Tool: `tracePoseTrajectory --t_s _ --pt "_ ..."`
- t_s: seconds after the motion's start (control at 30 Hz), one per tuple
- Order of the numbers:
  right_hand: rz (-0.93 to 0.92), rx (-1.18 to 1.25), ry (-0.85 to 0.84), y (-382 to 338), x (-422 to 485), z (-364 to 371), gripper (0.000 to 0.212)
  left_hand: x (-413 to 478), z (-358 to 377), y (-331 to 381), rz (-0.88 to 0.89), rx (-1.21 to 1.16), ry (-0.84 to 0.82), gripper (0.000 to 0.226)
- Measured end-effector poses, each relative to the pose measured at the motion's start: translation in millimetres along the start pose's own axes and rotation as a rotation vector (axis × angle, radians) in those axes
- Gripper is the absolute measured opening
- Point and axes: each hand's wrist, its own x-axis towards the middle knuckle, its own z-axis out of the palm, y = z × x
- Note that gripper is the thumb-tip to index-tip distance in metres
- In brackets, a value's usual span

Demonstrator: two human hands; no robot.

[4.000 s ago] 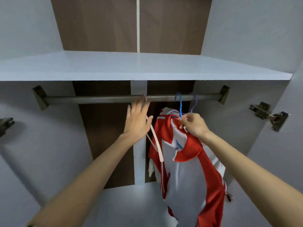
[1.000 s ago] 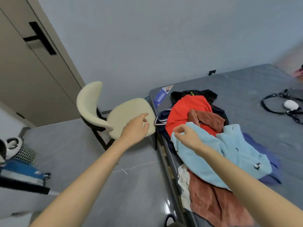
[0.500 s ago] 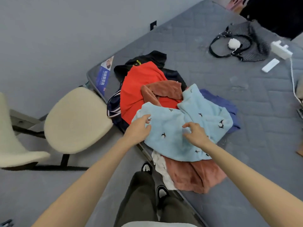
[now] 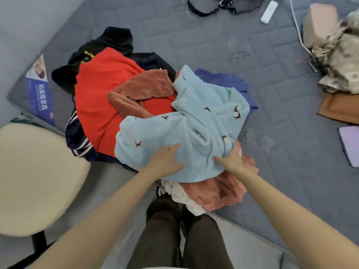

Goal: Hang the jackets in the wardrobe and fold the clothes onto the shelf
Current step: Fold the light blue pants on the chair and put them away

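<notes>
A pile of clothes lies at the near edge of the grey mattress [image 4: 281, 78]. On top is a light-blue fleece garment [image 4: 184, 131] with small dark motifs. My left hand [image 4: 165, 160] rests on its near left part, fingers stretched over the cloth. My right hand [image 4: 233, 160] holds its near right part, thumb on top and fingertips tucked under a fold. Beneath and behind lie a red garment [image 4: 104, 90], a rust-brown one [image 4: 143, 88], a black one [image 4: 112, 39], a navy striped one [image 4: 77, 140] and a purple-blue one [image 4: 223, 78]. The wardrobe is out of view.
A cream chair [image 4: 29, 181] stands left of the bed. On the mattress farther off lie a black strapped bag [image 4: 213, 6], a white remote [image 4: 269, 9], a camouflage garment [image 4: 340, 55], a brown cloth [image 4: 342, 107] and a purple pad [image 4: 351, 144]. My legs stand against the bed edge.
I have turned from the wardrobe to the bed. Both hands have gone from reaching toward the pile to lying on the light-blue garment, which is now bunched up nearer me.
</notes>
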Motion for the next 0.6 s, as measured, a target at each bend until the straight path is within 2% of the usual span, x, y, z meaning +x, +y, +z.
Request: tracePoseTrajectory --t_s 0.03,0.1,0.17,0.27,0.4,0.5,0.53,0.6 --pt "0.024 -0.008 0.011 3 5 2 0.083 2 3 1 0.016 0.027 -0.014 0.081" --pt "-0.008 -0.071 0.027 4 8 4 0.046 3 8 2 0.036 0.062 -0.020 0.089" --pt "-0.085 -0.011 0.028 3 2 3 0.026 2 11 4 0.034 0.090 0.016 0.104" --pt "-0.141 0.199 -0.130 3 -17 -7 0.015 0 13 8 -0.004 0.149 0.118 0.128" --pt "-0.149 0.377 -0.348 4 -42 -23 0.024 1 19 6 -0.027 0.281 0.140 0.144" --pt "-0.135 0.537 -0.411 -3 -53 -31 0.039 -2 27 7 -0.045 0.359 0.156 0.135" --pt "-0.141 0.575 -0.424 -7 -55 -35 0.040 -3 28 8 -0.056 0.359 0.186 0.125" --pt "-0.163 0.655 -0.436 -20 -58 -41 0.040 -8 26 14 -0.019 0.312 0.327 0.085"
